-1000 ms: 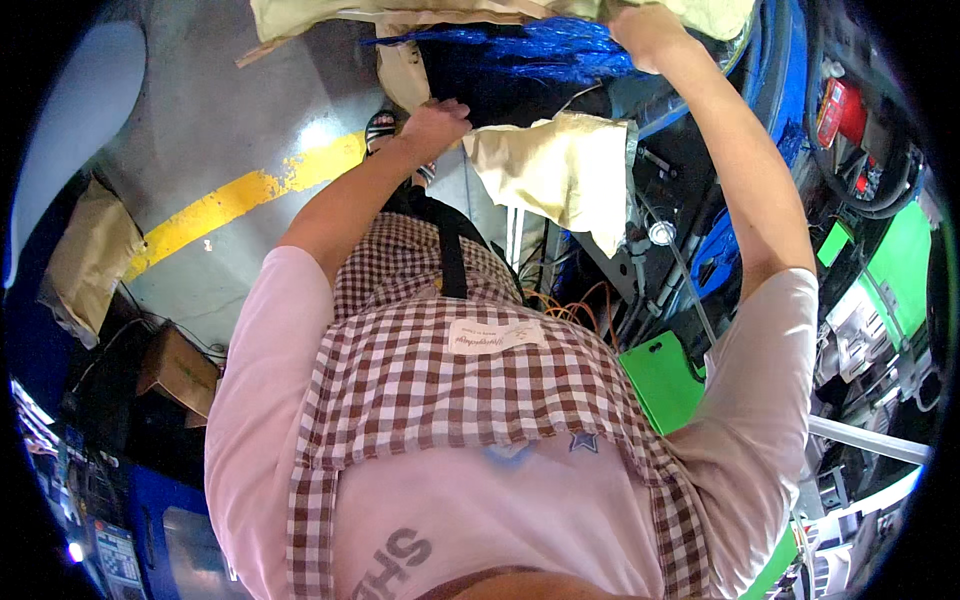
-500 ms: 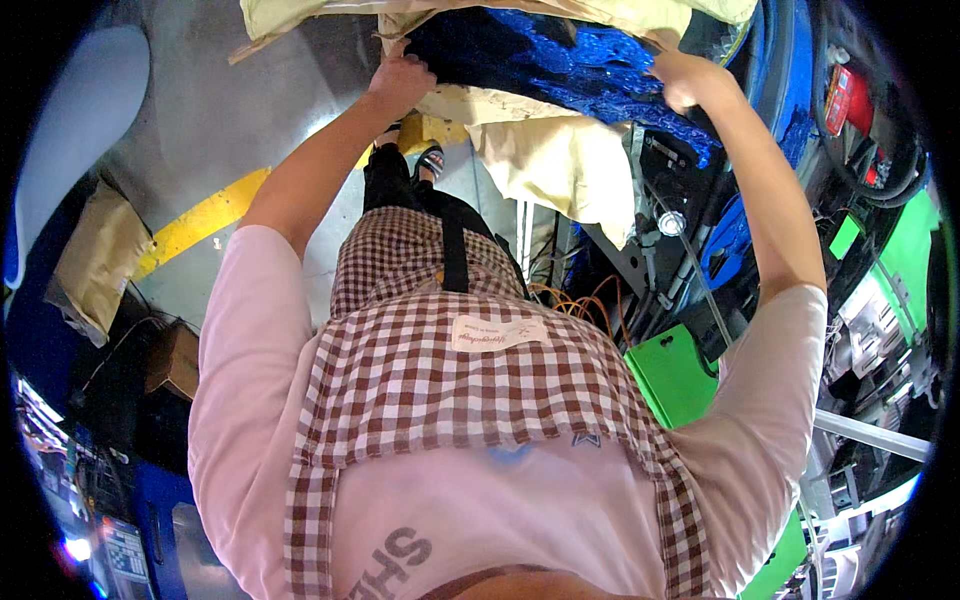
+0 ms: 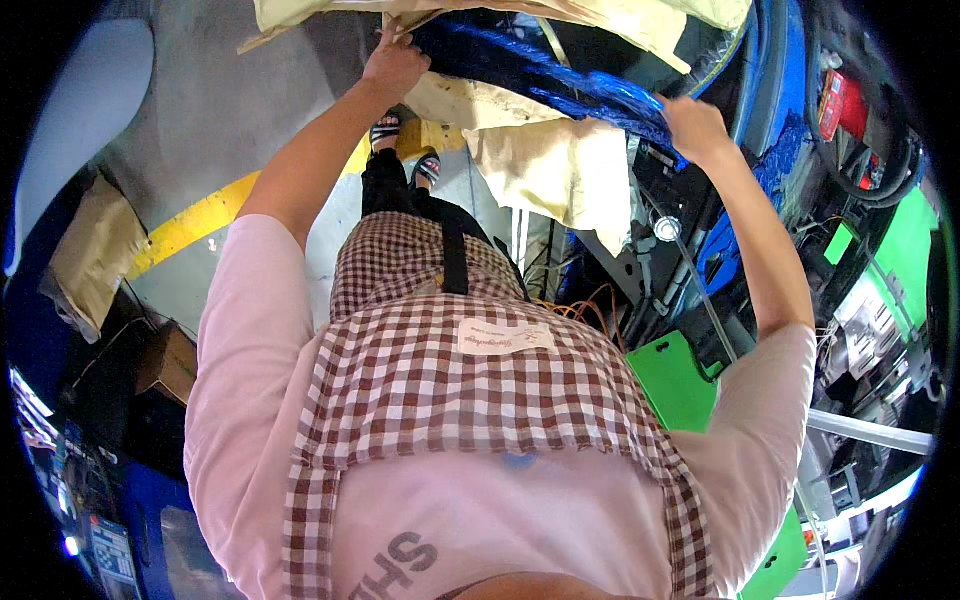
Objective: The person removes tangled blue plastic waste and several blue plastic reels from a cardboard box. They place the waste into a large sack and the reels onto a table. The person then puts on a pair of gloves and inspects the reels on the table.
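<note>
Grey floor [image 3: 290,75] with a yellow stripe [image 3: 205,222] lies beneath. Blue film [image 3: 625,100] stretches below a tan sheet [image 3: 635,28], its right end clamped by fingers of the right hand [image 3: 699,130]; the left hand [image 3: 396,70] curls near its other end, grip unclear.

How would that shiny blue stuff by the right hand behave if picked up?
The shiny blue material is probably floppy, since it looks crinkled near the right hand. It seems thin, like film, so perhaps light for its size. Its glossy highlights suggest it might be slippery.
</note>
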